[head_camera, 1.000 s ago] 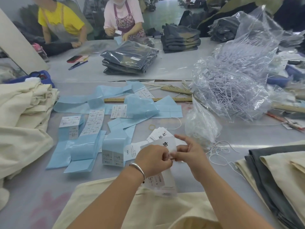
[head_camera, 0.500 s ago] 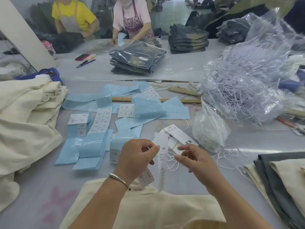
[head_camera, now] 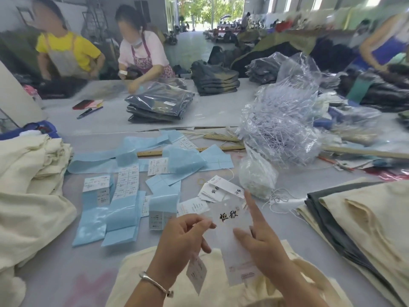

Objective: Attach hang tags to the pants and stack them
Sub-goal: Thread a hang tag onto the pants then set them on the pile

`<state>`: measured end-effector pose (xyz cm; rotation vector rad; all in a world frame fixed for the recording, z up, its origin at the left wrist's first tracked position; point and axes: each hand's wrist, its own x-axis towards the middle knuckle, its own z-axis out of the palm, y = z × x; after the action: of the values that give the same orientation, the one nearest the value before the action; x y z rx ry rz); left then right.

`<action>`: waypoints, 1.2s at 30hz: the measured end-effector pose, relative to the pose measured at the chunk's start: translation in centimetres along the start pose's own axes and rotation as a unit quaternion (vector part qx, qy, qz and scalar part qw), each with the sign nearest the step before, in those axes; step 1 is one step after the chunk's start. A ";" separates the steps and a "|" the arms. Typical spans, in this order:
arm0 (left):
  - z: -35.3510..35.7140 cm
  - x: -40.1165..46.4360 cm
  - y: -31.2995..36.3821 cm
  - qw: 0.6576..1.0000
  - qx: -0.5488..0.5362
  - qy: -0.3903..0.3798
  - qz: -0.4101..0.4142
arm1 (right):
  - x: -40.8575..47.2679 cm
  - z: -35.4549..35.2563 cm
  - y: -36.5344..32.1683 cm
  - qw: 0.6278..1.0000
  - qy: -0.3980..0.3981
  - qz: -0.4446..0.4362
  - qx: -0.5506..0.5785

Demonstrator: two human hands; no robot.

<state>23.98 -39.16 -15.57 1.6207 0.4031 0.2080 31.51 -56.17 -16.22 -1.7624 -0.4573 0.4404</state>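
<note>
A long white hang tag (head_camera: 232, 235) with black characters hangs upright over the cream pants (head_camera: 141, 278) lying in front of me. My left hand (head_camera: 183, 238) pinches the tag's left edge between thumb and fingertips; a smaller printed tag (head_camera: 196, 272) dangles below that hand. My right hand (head_camera: 259, 238) holds the tag's right side, thumb on its face and index finger straight up along its edge. More white tags (head_camera: 219, 189) lie on the table just beyond.
A cream pants pile (head_camera: 28, 185) sits left; folded cream and grey pants (head_camera: 358, 218) lie stacked right. Blue sticker sheets (head_camera: 124, 196), a bag of string (head_camera: 256, 178), a big bag of plastic fasteners (head_camera: 281, 120) and wooden rulers lie ahead. Other people work at the far table.
The long tag turned from edge-on to face me flat. My right hand moved in from beside it and took hold of its right side.
</note>
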 end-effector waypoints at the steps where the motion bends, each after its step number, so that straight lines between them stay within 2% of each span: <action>1: -0.1 -0.8 -0.2 1.000 0.005 -0.001 -0.004 | -0.9 0.0 0.0 1.000 0.002 -0.005 0.022; 5: -0.7 -3.1 -0.4 0.998 0.024 -0.050 0.002 | -3.9 0.7 -0.1 0.995 0.047 0.021 0.089; 7: -1.2 -4.0 0.1 0.997 0.026 -0.069 0.010 | -5.0 0.9 -0.4 0.992 0.013 0.055 0.116; 9: -1.7 -4.8 0.6 0.996 0.027 -0.077 0.023 | -5.8 1.1 -1.0 0.995 -0.010 0.067 0.077; 12: -1.6 -5.7 1.1 0.992 0.048 -0.109 0.045 | -6.6 2.3 -2.4 0.998 -0.004 0.016 -0.064; 17: -0.4 -6.9 1.8 0.975 0.139 -0.161 0.066 | -7.9 4.3 -3.6 0.987 -0.029 -0.052 -0.148; 24: -0.8 -7.3 2.3 0.971 0.151 -0.175 0.067 | -9.3 4.4 -4.8 0.989 -0.016 -0.090 -0.120; 29: -0.6 -7.4 2.6 0.970 0.173 -0.150 0.081 | -10.0 4.2 -5.4 0.972 -0.040 -0.137 -0.188; 36: -0.8 -8.0 3.0 0.971 0.085 -0.215 0.069 | -10.0 3.6 -5.3 0.987 -0.024 -0.087 -0.132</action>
<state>16.79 -41.62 -11.72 1.8078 -0.0253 -0.0784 20.75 -57.31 -11.36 -1.9489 -0.7252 0.3095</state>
